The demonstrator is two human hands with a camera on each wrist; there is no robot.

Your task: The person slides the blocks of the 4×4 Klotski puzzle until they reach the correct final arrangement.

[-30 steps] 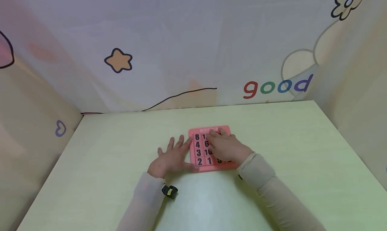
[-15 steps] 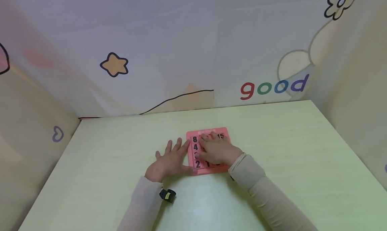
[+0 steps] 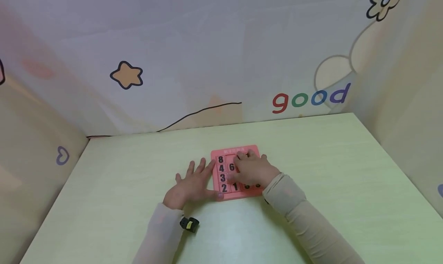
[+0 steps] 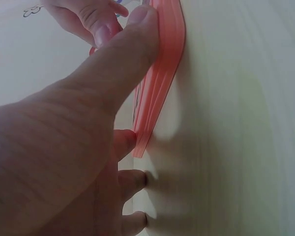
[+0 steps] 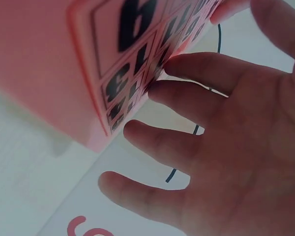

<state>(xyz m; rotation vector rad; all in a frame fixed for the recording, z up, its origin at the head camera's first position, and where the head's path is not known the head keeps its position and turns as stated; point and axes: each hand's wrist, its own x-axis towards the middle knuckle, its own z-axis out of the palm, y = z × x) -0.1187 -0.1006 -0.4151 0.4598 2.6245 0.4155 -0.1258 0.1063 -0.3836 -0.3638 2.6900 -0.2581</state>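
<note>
Where my pale sleeves (image 3: pixel 308 221) reach up from the bottom of the frame, a black device (image 3: pixel 189 224) with a yellow mark sits at my left cuff. Just above it, left of centre, my left grip (image 3: pixel 188 189) is spread wide, its thumb resting at the lower left corner of a pink number board (image 3: pixel 225 168) and its index fingertip touching the board's left side. My right grip (image 3: pixel 254 171) reaches in from the right, fingers apart and slightly bent, fingertips on the numbered tiles. Flat on the pale green tabletop (image 3: pixel 328 160), the board lies just below the frame's centre, with 8, 4, 3 and 2 down its left column. Behind, a printed backdrop (image 3: pixel 194 64) carries an orange star (image 3: pixel 127 75) at upper left, the coloured word "good" (image 3: pixel 319 97) at right and a flower (image 3: pixel 385 0) in the upper right corner.
</note>
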